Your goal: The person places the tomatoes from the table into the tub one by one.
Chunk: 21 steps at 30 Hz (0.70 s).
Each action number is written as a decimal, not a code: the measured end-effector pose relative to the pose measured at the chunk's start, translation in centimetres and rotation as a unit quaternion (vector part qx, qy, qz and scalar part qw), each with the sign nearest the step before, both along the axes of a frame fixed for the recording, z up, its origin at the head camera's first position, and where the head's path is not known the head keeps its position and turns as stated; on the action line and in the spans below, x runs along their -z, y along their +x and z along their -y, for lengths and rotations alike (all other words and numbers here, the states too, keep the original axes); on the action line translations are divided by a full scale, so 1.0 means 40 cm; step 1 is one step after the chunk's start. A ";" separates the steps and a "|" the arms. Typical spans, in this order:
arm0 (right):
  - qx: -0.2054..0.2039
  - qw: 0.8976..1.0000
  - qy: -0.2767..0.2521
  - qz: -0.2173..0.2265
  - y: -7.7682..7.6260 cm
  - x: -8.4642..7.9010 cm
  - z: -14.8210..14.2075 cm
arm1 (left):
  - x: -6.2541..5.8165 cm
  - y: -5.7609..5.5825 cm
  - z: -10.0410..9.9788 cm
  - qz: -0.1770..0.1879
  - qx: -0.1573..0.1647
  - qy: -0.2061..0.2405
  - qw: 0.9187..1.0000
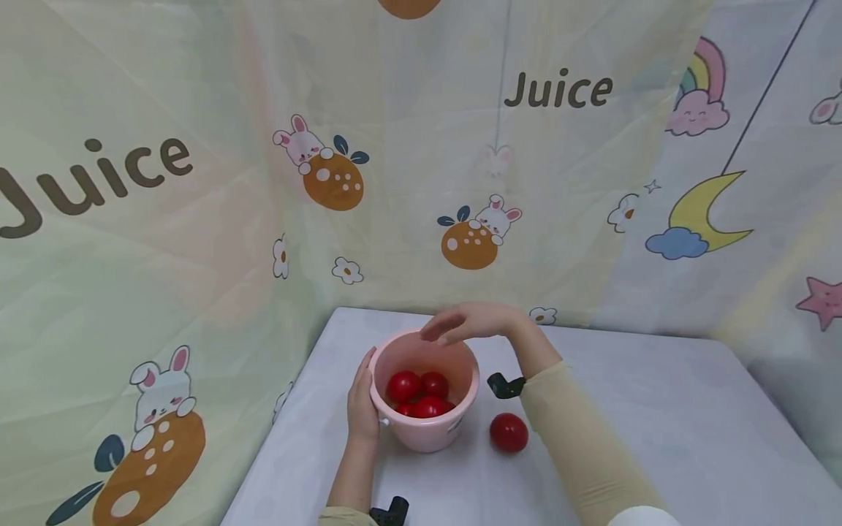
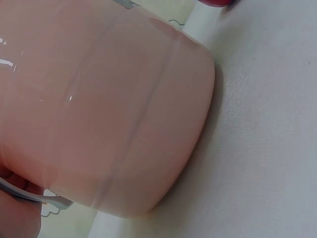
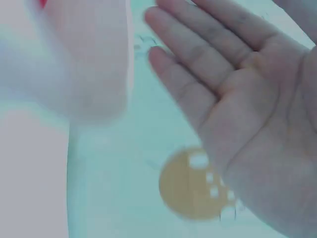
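A pink bucket [image 1: 424, 436] stands on the white table, with several shiny red balls [image 1: 429, 406] inside. My left hand [image 1: 363, 409] holds the bucket's left side, its fingertips up by the rim. In the left wrist view, part of that hand [image 2: 19, 213] shows beside the grey handle [image 2: 29, 195] of the bucket. Over the bucket's far right rim, my right hand [image 1: 475, 322] hovers with its fingers extended. The right wrist view shows its bare palm [image 3: 267, 109], holding nothing. One more red ball [image 1: 509, 432] lies on the table, right of the bucket.
Behind the white table [image 1: 631, 409] and along its left side hangs a printed cloth [image 1: 408, 234] with rabbits, oranges and the word Juice. Dark straps [image 1: 505, 386] sit on both wrists. The table extends to the right beyond the right sleeve.
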State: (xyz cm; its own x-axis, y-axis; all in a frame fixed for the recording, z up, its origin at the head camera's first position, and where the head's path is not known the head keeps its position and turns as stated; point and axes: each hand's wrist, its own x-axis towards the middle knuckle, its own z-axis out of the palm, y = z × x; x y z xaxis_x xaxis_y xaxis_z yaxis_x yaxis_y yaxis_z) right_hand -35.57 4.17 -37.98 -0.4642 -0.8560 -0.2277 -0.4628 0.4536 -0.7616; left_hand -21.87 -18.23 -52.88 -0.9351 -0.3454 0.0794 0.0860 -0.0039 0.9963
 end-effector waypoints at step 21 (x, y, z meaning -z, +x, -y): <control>0.217 0.950 -0.218 -0.051 0.100 0.163 -0.322 | 0.001 0.003 -0.002 -0.009 -0.002 -0.003 1.000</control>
State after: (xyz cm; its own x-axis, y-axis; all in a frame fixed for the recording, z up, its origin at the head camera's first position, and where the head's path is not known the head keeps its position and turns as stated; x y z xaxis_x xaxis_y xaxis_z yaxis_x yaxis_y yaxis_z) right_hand -31.58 17.07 -44.49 -0.7959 -0.5812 0.1699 -0.3860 0.2708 -0.8819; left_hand -21.77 -18.15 -52.92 -0.9320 -0.3491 0.0977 0.1030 0.0034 0.9947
